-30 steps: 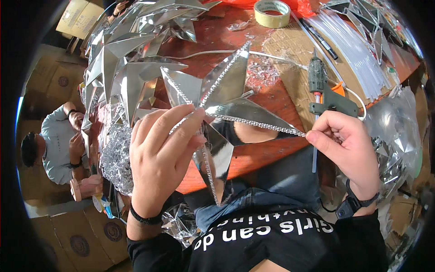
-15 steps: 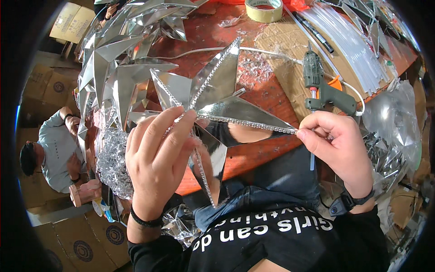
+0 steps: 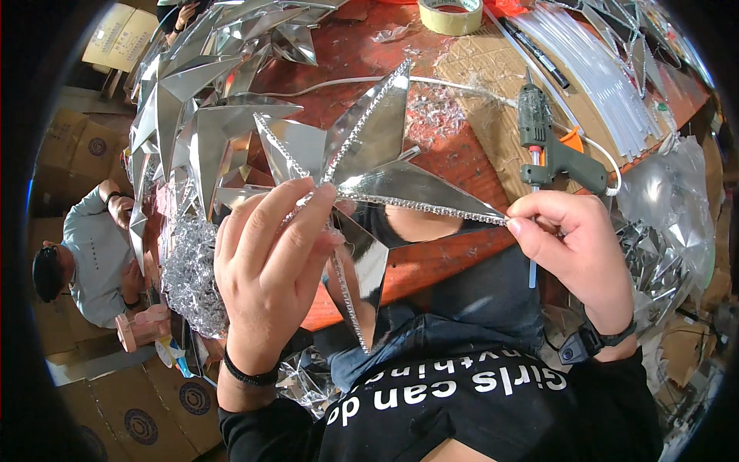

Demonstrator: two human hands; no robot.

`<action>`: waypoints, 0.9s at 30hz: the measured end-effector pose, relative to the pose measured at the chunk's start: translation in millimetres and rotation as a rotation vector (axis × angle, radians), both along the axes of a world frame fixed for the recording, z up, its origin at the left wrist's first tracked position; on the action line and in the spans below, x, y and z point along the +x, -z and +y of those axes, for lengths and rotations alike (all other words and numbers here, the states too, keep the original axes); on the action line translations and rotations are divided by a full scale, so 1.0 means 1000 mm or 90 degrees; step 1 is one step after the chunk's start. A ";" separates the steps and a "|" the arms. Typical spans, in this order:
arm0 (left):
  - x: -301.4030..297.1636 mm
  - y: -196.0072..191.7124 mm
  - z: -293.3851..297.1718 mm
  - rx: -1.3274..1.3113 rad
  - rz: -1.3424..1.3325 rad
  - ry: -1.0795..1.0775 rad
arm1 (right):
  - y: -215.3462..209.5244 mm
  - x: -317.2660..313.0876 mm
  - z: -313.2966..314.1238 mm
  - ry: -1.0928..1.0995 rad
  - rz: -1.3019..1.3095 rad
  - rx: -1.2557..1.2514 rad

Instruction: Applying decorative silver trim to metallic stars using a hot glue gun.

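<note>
A mirror-silver star ornament [image 3: 368, 127] with folded points is held over the front edge of the table. Sparkly silver trim runs along the ridges of its points. My left hand [image 3: 273, 250] is closed on the star near its centre, the fingertips pressing at the middle where the ridges meet. At the tip of the right-hand point, my right hand [image 3: 566, 231] pinches the end of the trim between thumb and forefinger. What its curled fingers cover is hidden. Just beyond that hand lies a green glue gun [image 3: 550, 142] with an orange trigger.
Stacked silver stars [image 3: 192, 100] and a heap of silver trim [image 3: 192, 269] crowd the left. Behind are a tape roll [image 3: 450, 19], a black marker [image 3: 543, 58] and clear glue sticks [image 3: 608, 85] on cardboard. A white cord [image 3: 439, 82] crosses the table. A co-worker [image 3: 96, 254] sits at left.
Both hands keep the same hold on the star, with hardly any movement. At the left, the co-worker's hands have shifted slightly.
</note>
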State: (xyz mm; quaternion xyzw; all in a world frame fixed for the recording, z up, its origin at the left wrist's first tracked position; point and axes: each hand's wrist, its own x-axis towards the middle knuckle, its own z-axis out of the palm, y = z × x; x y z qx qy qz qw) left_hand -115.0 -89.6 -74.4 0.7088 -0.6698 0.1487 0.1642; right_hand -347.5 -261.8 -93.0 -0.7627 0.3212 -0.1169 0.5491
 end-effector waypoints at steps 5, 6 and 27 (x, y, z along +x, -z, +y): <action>-0.001 0.000 -0.001 -0.008 -0.003 -0.003 | 0.012 0.005 0.005 0.011 -0.098 -0.028; -0.001 0.000 -0.001 -0.009 -0.003 -0.003 | 0.011 0.007 0.006 0.025 -0.129 0.001; -0.001 0.004 0.001 -0.020 -0.017 -0.005 | 0.016 0.016 -0.001 -0.054 -0.153 0.315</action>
